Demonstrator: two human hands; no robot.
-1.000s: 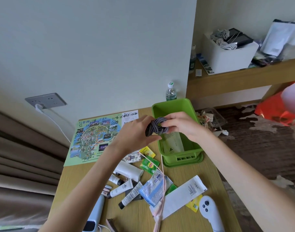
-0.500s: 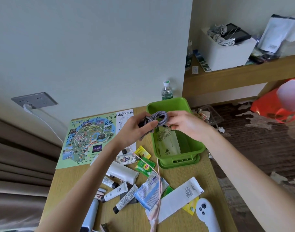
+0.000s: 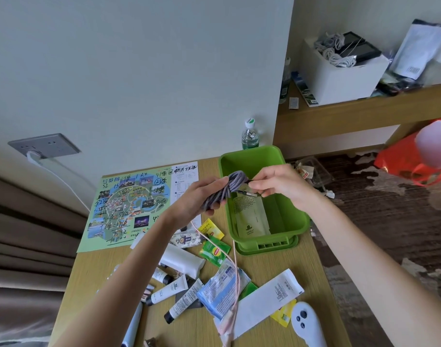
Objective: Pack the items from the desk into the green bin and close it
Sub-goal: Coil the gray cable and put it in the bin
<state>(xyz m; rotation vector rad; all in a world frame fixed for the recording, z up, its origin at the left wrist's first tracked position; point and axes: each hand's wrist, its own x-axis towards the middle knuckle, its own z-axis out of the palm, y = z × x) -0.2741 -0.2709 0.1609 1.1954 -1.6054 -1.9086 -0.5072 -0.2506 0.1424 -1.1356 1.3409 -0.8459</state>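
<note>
Gripping coiled grey braided cable [image 3: 223,191] in left hand [image 3: 198,200], just above open green plastic bin [image 3: 290,221] on wooden bench [image 3: 319,269]. Pinching loose plug end [image 3: 249,194] with right hand [image 3: 277,184], likely to keep coil bundled for packing.

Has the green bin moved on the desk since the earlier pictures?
No. The green bin still stands right of the map, just in front of the water bottle.

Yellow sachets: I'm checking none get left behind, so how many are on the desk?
2. One yellow sachet lies left of the green bin; another peeks from under the white packet. Others may hide under clutter.
</note>
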